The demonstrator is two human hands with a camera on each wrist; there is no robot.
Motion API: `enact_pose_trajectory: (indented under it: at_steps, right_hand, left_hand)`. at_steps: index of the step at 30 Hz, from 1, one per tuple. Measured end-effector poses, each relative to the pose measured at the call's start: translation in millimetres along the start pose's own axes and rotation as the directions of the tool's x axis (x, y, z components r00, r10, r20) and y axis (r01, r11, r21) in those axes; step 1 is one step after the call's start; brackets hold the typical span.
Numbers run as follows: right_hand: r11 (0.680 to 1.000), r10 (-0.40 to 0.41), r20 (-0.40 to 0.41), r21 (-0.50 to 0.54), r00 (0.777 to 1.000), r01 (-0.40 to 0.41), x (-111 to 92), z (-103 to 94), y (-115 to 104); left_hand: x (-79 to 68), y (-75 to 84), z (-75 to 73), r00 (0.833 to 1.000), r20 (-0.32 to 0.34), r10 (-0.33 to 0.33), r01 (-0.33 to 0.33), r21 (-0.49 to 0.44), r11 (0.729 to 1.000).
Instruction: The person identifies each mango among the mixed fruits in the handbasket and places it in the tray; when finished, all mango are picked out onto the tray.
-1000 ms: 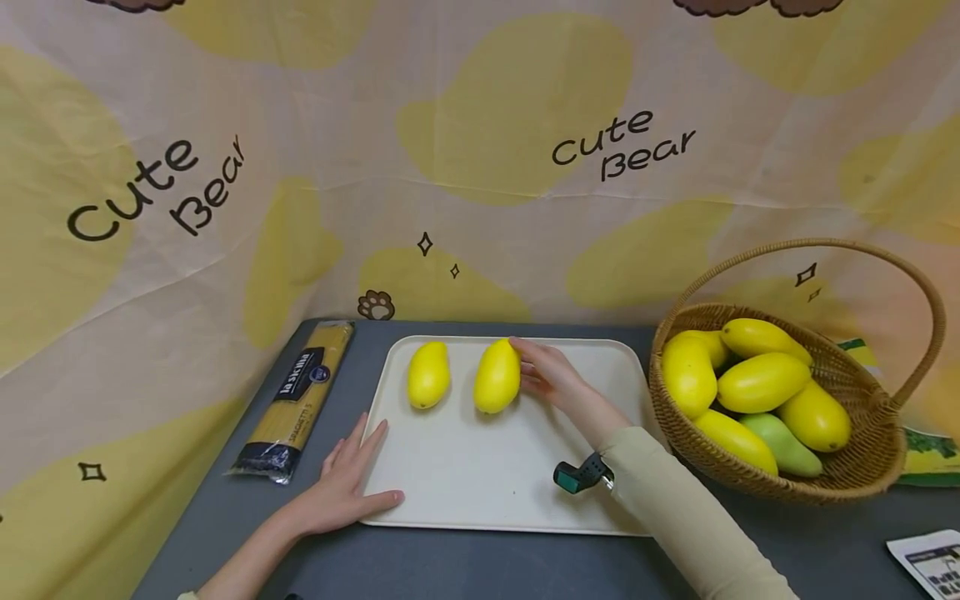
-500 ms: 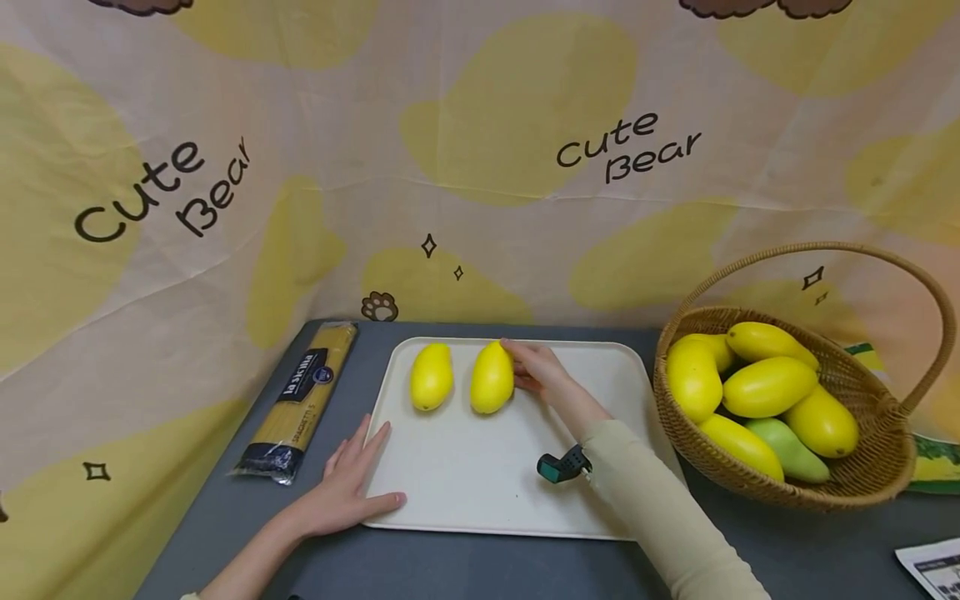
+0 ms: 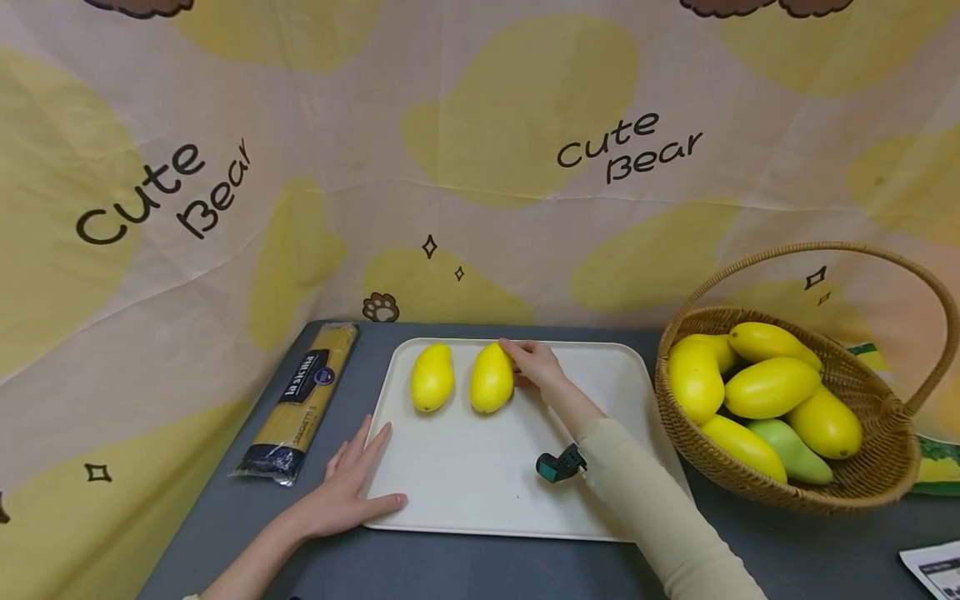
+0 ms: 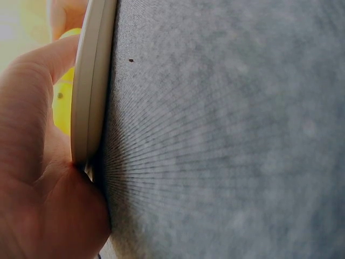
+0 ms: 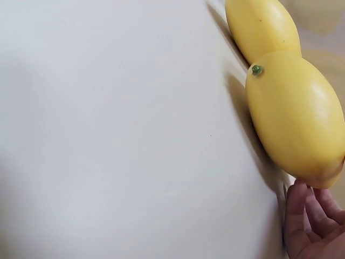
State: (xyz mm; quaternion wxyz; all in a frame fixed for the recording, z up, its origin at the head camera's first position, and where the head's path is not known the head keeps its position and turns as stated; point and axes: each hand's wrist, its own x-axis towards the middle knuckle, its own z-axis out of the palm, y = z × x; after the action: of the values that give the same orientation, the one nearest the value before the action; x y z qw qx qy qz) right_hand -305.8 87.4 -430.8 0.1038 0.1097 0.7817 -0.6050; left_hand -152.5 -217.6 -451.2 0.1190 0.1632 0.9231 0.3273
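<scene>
Head view gives us the relation that matters most: the right yellow mango lies on the cream tray directly to the left of the right hand, which is touching it, so that hand is clearly the nearer one. Its long axis runs roughly away from the person, and the bent fingers grip it about the far end. Just beside it, with a narrow gap and nearly parallel, lies the left yellow mango, which no hand touches. The left hand rests with fingers spread wide over the tray's left edge, thumb on the near corner, holding no fruit; the left mango is near its fingertips, beyond and to the right.

Right wrist view shows us a green stem nub on the end of the gripped mango away from the fingers. That mango covers part of the other, which the upper edge also cuts off, and we cannot make out where the right thumb presses. Left wrist view is mostly grey tabletop; the yellow patch behind the thumb is probably a mango, though we cannot say which one. A packet behind the wicker basket is largely hidden.
</scene>
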Motion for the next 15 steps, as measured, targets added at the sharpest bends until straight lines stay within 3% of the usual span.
enact_pose_trajectory:
  at_steps: [15]
  right_hand:
    - [0.999,-0.018,0.011,-0.046,1.000,0.018,2.6,-0.4,-0.9]
  left_hand:
    - [-0.6,1.5,-1.0,1.000,-0.003,0.001,-0.001,0.001,1.000]
